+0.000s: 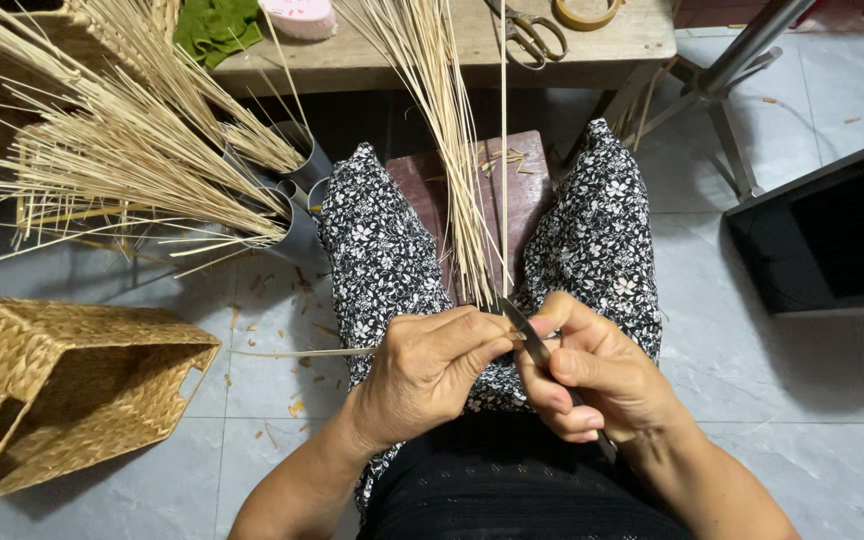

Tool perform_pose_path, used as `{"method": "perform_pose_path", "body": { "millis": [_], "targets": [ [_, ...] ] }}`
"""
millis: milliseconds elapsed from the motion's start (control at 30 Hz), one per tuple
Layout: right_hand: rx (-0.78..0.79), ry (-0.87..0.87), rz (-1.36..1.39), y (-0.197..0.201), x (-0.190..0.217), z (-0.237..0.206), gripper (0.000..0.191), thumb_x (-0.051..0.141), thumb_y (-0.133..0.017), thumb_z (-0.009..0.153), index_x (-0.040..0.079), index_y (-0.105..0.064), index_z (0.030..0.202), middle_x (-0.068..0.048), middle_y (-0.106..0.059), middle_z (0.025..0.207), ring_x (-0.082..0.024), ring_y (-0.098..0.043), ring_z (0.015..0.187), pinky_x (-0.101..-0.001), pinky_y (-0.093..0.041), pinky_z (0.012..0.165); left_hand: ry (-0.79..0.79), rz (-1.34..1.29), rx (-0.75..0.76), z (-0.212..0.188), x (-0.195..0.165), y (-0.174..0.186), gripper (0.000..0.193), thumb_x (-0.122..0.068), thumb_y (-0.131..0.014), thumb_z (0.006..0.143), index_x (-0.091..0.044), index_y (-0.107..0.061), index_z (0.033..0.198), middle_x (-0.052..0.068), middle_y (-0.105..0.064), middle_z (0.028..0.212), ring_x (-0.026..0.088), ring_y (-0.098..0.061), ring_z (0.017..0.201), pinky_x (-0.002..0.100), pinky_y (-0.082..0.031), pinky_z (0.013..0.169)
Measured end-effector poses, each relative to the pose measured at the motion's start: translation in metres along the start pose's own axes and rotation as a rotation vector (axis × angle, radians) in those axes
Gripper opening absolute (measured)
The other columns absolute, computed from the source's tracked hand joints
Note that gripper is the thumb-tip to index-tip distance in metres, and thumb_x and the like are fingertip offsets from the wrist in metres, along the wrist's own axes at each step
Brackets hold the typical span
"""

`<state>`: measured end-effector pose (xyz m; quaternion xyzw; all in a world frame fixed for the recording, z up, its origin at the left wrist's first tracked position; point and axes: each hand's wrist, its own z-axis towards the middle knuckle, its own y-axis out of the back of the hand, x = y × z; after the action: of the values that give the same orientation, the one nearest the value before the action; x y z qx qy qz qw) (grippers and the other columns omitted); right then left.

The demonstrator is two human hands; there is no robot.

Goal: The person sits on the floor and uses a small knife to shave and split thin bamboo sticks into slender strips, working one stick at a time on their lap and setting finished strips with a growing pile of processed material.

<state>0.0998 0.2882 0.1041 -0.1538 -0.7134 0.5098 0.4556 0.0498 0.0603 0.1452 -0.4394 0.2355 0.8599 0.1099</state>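
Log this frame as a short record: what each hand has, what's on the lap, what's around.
Left hand: pinches a thin strip with its fingers
Right hand: grips a knife, blade against the strip
Lap: bundle of thin splints over a dark wooden block
Floor: woven basket on its side, shavings
Bench: scissors, green cloth
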Motion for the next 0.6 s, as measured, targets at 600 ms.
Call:
{"method": "perform_pose_path", "body": {
  "millis": [600],
  "targets": [
    [0.041,-0.002,-0.064,0.002,0.013,0.01,0.032,0.016,-0.061,0.105,0.006,-0.044,0.131,-0.016,-0.059,0.073,-0.007,-0.038,0.042,-0.0219,-0.028,0.033,0.141,-0.02,0.053,0.0,0.002,0.01,0.006,-0.008,-0.069,0.099,-0.003,-0.071,0.101,0.007,-0.068,0.081,0.015,-0.07,0.07,0.029,-0.055,0.062]
  ]
}}
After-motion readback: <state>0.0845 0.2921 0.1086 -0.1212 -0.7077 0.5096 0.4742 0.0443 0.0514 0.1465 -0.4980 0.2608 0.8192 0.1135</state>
